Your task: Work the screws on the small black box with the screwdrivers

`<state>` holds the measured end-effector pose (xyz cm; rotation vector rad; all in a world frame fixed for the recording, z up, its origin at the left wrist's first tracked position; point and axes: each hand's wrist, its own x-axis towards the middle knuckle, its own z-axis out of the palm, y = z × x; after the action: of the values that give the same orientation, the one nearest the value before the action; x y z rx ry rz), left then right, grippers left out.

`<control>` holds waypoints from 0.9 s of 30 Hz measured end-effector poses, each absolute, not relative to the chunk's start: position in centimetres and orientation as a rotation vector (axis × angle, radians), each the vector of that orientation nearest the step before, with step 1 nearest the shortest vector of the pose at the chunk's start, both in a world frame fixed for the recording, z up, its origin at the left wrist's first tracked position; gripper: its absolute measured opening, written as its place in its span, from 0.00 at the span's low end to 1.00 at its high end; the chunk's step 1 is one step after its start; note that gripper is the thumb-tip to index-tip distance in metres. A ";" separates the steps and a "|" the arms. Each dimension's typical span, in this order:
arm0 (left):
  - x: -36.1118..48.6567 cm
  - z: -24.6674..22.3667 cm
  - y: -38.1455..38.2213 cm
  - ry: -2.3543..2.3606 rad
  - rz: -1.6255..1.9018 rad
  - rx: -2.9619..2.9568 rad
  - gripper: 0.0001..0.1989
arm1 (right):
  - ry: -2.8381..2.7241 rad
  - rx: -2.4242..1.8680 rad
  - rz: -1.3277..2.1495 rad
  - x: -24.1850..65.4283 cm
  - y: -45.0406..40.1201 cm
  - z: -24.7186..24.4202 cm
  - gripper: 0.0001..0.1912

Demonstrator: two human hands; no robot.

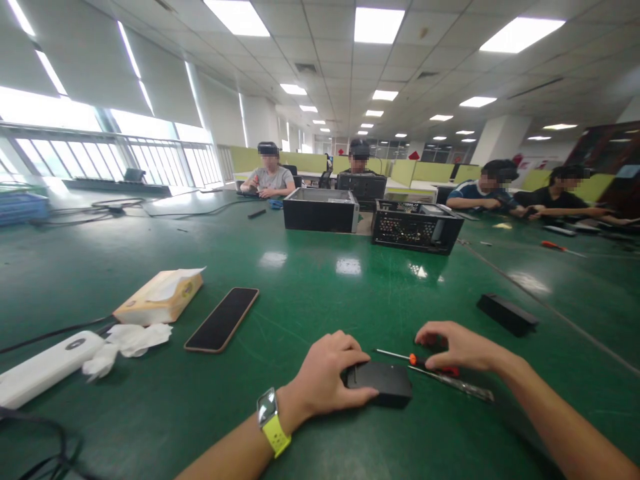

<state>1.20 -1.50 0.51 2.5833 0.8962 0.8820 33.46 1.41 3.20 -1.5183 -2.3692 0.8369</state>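
My left hand (333, 377), with a yellow-strapped watch (273, 423) on its wrist, is closed around the left end of a small black box (387, 385) lying on the green table. Thumb and fingers press on opposite sides of it. To the right, my right hand (460, 345) hovers with its thumb and curved fingers apart, just over the handle of a screwdriver with an orange collar (413, 359). Its palm hides part of that handle. A second screwdriver with a clear handle (470, 388) lies below it, pointing left.
A phone (223, 320), tissue pack (160, 293), crumpled tissues (135, 339) and white power bank-like device (50, 363) lie left. Another black box (507, 313) is at right. Two computer cases (320, 215) stand farther back. Several people with headsets sit around the table (300, 287).
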 end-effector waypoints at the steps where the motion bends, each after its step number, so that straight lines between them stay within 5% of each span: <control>1: 1.2 0.5 -1.5 0.889 0.897 2.601 0.21 | -2.414 -1.535 0.828 33.2 1.2 3.1 0.15; 4: 1.1 0.5 -1.3 0.858 0.922 2.636 0.20 | -2.454 -1.568 0.857 32.7 0.7 2.5 0.09; 11: 1.3 0.3 -1.1 0.828 0.959 2.622 0.19 | -2.459 -1.694 0.589 33.4 -1.1 3.6 0.14; 20: 1.4 0.3 -1.0 0.807 0.973 2.574 0.18 | -2.477 -2.026 0.407 33.2 -4.1 3.7 0.03; 27: 1.4 0.3 -0.8 0.789 0.967 2.524 0.18 | -2.453 -1.876 0.477 34.0 -3.5 3.2 0.15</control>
<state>1.38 -0.84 0.31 2.5238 0.7887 0.9666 33.96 -3.45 3.24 -1.8760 -2.4532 0.4766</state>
